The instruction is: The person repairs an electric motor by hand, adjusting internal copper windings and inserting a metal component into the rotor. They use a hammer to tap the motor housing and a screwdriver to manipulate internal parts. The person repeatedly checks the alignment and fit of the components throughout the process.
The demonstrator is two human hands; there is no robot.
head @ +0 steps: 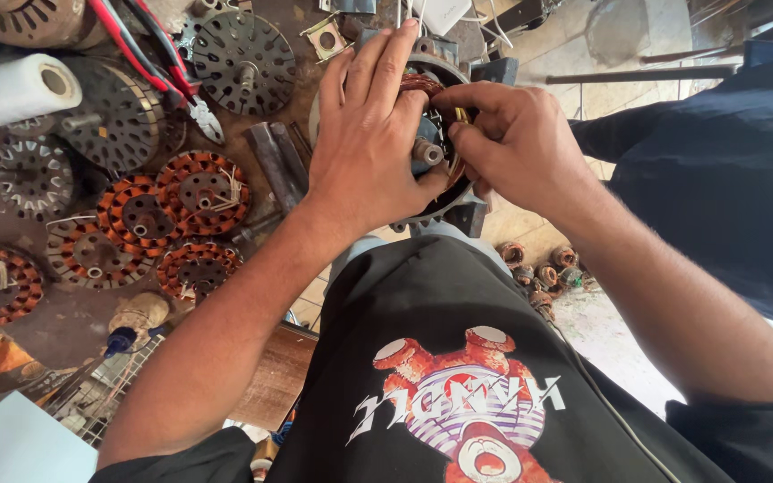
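Left hand [370,143] clasps the round motor core [431,134]; right hand [516,143] pinches its copper winding [424,85]. Wound cores [172,210] crowd the surface [73,313].

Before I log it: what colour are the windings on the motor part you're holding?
Coppery reddish-brown windings, head view.

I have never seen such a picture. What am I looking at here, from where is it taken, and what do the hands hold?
The camera sits on a person's head and looks down, so you see that person's own arms and black shirt. Both hands grip a round motor part with copper-coloured wire windings and a short shaft in its middle. The left hand lies flat across its face; the right hand pinches the windings at the rim. To the left, a dark workbench carries several similar wound discs, bare slotted metal discs, a white roll and red-handled pliers. At the right edge is another person's dark blue sleeve.
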